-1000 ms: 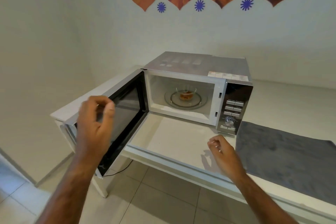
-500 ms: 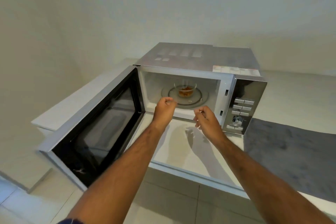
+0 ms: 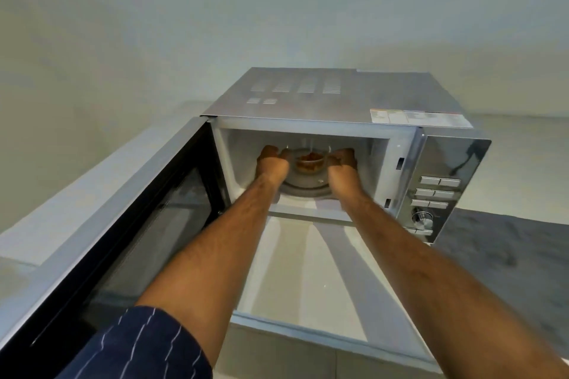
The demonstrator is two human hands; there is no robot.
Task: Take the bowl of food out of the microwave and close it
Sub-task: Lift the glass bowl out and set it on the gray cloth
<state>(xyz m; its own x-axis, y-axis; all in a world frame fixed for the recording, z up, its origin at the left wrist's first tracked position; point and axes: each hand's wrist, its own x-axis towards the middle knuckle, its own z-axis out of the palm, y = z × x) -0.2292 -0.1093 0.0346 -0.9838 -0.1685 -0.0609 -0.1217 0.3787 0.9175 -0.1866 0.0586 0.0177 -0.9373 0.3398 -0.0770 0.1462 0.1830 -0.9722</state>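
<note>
Inside the open microwave (image 3: 335, 95), a person's left hand (image 3: 272, 160) and right hand (image 3: 343, 160) close in on either side of a small clear bowl of food (image 3: 310, 161), which sits on the glass turntable (image 3: 303, 189) at the middle of the cavity. Both hands are curled, knuckles toward the camera, pressed to the bowl's sides; whether the fingers have fully taken hold cannot be told, since the fingertips are hidden behind the hands and the bowl. By the look of it the bowl has not yet been lifted, for its base appears to rest on the turntable. The microwave door (image 3: 129, 240) stands swung wide to the left, its dark window facing up and outward. The white table (image 3: 295, 271) in front of the cavity lies bare between the forearms, and a grey mat (image 3: 505, 255) covers the surface to the right. A striped dark sleeve (image 3: 135, 344) shows at the lower left. Judged from this, the task is in its early part: the door is open and the reach is made, while lifting the bowl out, setting it down and shutting the door all remain.
</note>
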